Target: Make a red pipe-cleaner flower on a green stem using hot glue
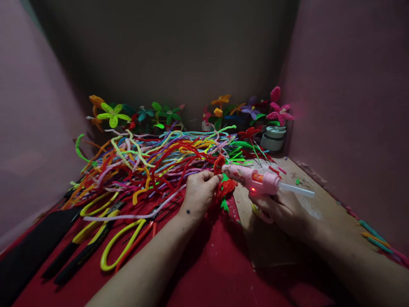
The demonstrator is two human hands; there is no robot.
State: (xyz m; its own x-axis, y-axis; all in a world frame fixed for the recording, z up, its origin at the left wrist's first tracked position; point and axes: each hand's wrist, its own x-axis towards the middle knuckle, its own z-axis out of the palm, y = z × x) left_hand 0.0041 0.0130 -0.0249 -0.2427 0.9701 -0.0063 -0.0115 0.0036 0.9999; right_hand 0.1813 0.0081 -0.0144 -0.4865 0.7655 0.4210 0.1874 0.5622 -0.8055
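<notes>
My left hand (201, 189) pinches a red flower (227, 187) of fuzzy stems, with green pieces showing at its edge. Wrapped round the handle of a pink glue gun (251, 178) is my right hand (279, 209). The gun points left, its nozzle beside the upper red part of the flower; whether they touch is unclear. A clear glue stick (297, 190) sticks out of its rear, and a red light glows on its side.
Many coloured fuzzy stems (166, 153) lie piled behind my left hand. Pliers (86, 243) and yellow-handled scissors (123, 247) rest on the red surface (204, 273) at left. Finished flowers (111, 115) stand along the back, some near a grey pot (273, 138). Cardboard (265, 243) lies at right.
</notes>
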